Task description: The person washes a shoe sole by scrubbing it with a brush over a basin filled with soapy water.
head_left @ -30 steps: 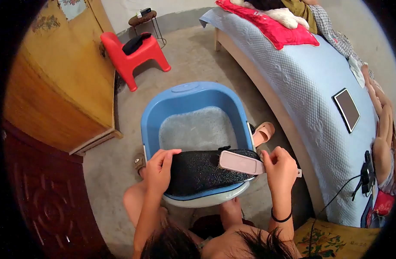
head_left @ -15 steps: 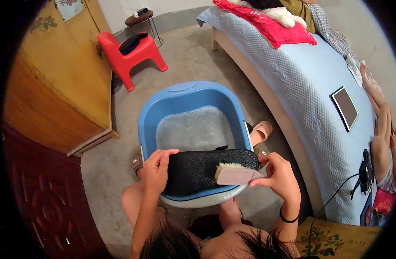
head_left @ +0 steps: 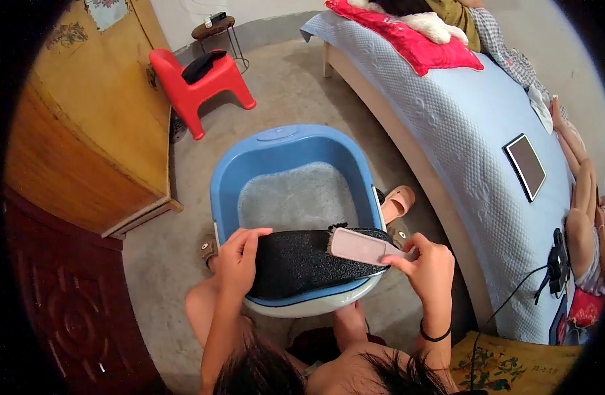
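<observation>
A black speckled item [head_left: 292, 263], flat and long, lies across the near rim of a blue basin [head_left: 286, 148]. Soapy-looking water [head_left: 299, 197] fills the bottom of the basin. My left hand [head_left: 240, 260] grips the item's left end, thumb on top. My right hand [head_left: 424, 263] is closed on the handle of a pale pink brush [head_left: 358, 246]. The brush lies over the right part of the black item, its back facing up and its bristles mostly hidden.
A red chair [head_left: 213, 85] with a black thing on it stands beyond the basin, near a stool [head_left: 213, 27]. Wooden cabinet [head_left: 91, 125] at left. At right, a bed [head_left: 447, 131] holds a tablet [head_left: 526, 166]; a person's bare legs [head_left: 582, 191] show beyond.
The brush has gone up and down over the black item, tilting so its bristles showed half a second ago and its back shows now. My left hand stays on the item's left end.
</observation>
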The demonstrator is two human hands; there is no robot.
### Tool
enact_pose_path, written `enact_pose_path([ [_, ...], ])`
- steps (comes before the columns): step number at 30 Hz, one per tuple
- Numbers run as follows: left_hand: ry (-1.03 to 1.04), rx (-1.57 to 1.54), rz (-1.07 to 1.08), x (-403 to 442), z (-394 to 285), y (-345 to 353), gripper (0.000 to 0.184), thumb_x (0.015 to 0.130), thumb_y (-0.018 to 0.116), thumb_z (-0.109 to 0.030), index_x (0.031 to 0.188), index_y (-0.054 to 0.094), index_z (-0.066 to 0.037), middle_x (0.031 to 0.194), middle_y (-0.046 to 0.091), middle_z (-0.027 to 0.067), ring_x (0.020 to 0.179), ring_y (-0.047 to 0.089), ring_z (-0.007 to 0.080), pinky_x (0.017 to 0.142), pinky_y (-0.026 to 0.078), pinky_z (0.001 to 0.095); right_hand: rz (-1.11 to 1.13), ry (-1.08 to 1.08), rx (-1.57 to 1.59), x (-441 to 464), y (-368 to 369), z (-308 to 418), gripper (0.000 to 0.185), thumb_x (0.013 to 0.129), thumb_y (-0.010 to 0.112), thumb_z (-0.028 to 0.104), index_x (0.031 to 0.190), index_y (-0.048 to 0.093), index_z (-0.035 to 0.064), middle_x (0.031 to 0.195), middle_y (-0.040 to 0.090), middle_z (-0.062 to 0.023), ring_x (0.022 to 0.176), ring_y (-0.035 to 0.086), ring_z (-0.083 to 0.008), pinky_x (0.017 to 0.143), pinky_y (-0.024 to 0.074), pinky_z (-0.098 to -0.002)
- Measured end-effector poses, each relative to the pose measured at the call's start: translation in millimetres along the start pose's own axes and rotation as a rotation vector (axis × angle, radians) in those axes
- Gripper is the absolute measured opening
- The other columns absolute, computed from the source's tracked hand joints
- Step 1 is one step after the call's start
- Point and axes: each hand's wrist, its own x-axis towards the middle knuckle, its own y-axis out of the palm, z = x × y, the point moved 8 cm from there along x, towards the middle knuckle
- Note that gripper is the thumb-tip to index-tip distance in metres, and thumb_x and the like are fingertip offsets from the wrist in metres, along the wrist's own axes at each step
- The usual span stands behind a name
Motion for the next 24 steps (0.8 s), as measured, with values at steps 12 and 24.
enact_pose_path([
  [12, -0.009, 0.03, 0.009, -0.5, -3.6, 0.3, 0.029, 0.097, 0.045, -0.015, 0.095, 0.07, -0.001, 0.082, 0.063, 0.007, 0.078, 0.058, 0.0158, 0.073, 0.043, 0.0266, -0.24, -0.078, -0.138, -0.3, -14.4, -1.3, 0.065, 0.053, 0.074, 0.067, 0.077, 0.063, 0.0082, 0.071, 0.056, -0.008, 0.076, 0.056, -0.0258, 0.079, 0.0357, -0.0385],
  [24, 0.007, 0.022, 0.005, -0.3, -2.7, 0.5, 0.03, 0.097, 0.044, -0.014, 0.095, 0.07, 0.0, 0.085, 0.065, 0.0078, 0.08, 0.059, 0.0162, 0.075, 0.044, 0.0268, 0.064, -0.192, 0.183, 4.2, -14.2, -10.5, 0.043, 0.052, 0.084, 0.029, 0.088, 0.067, 0.0113, 0.084, 0.053, -0.0042, 0.08, 0.051, -0.0268, 0.072, 0.0414, -0.0358],
])
